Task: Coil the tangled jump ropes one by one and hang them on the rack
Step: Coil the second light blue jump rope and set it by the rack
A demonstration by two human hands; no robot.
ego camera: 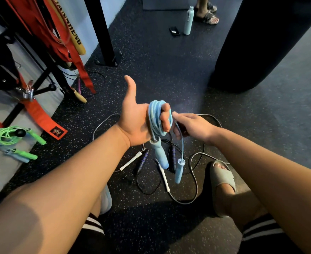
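Note:
A light blue jump rope is wound in several loops around the fingers of my left hand, whose thumb points up. One blue handle hangs from the coil below my palm. My right hand pinches the loose end of the cord just right of the coil, and the second blue handle dangles below it. On the floor beneath lie a grey rope with white handles and a black rope with dark purple-ringed handles, tangled together. The black rack stands at left.
A coiled green rope hangs on a rack peg at lower left. Red straps and wooden handles hang from the rack. A black punching bag stands at right, a black post ahead. A bottle, a phone and another person's feet lie farther back.

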